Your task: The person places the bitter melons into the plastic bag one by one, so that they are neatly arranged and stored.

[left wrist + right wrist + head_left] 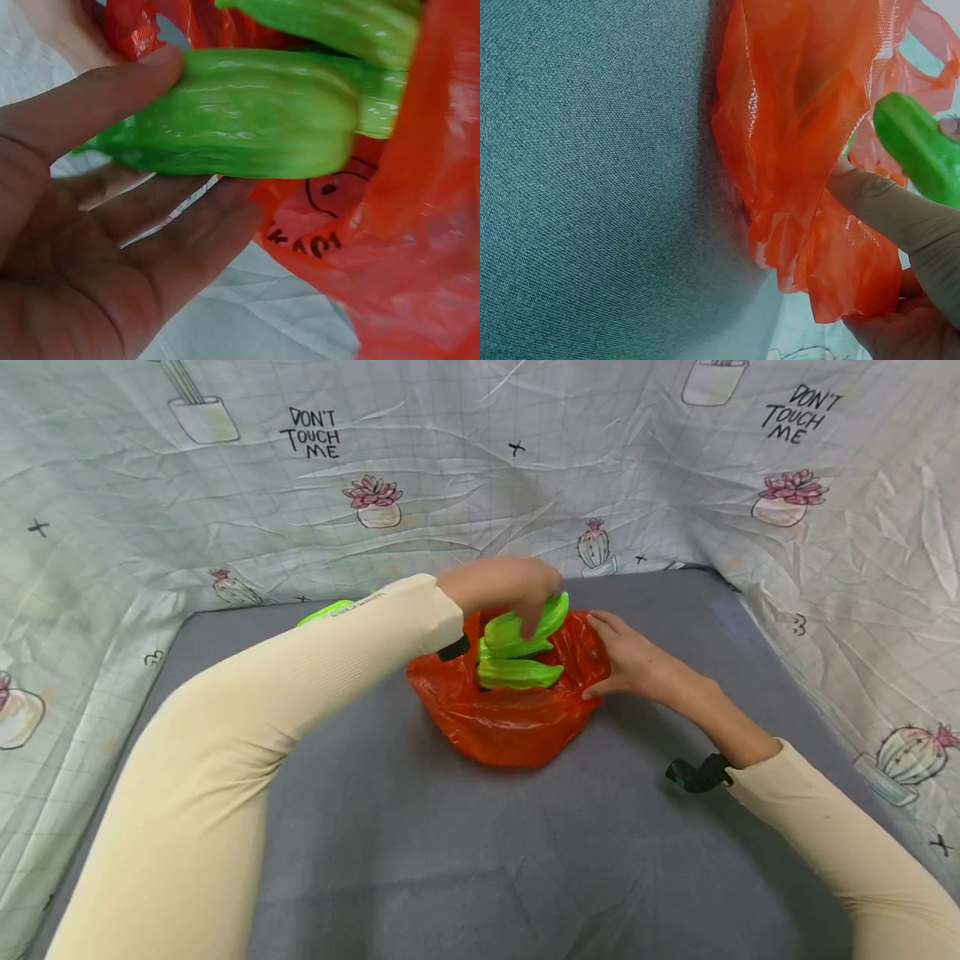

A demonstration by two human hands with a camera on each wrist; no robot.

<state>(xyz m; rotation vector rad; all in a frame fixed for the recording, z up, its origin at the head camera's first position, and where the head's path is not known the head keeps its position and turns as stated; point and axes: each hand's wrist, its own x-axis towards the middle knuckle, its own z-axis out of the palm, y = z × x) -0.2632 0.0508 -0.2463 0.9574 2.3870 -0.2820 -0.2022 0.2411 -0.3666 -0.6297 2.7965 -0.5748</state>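
In the head view, a red plastic bag (517, 727) sits on the table with its mouth spread. My left hand (528, 589) reaches over that mouth and grips a glossy, ridged green vegetable (501, 631). The left wrist view has the thumb on top of the vegetable (255, 112) and fingers beneath, its tapered end toward the palm. Below it, more of the same green vegetables (521, 674) lie inside the bag. My right hand (637, 664) holds the bag's right side, the plastic (795, 150) between thumb and fingers in the right wrist view.
Another bright green piece (326, 612) lies at the table's back left, partly hidden behind my left sleeve (300, 702). Patterned cloth (480, 468) hangs along the back and sides of the grey table (450, 877). A black wrist device (701, 772) juts from my right wrist.
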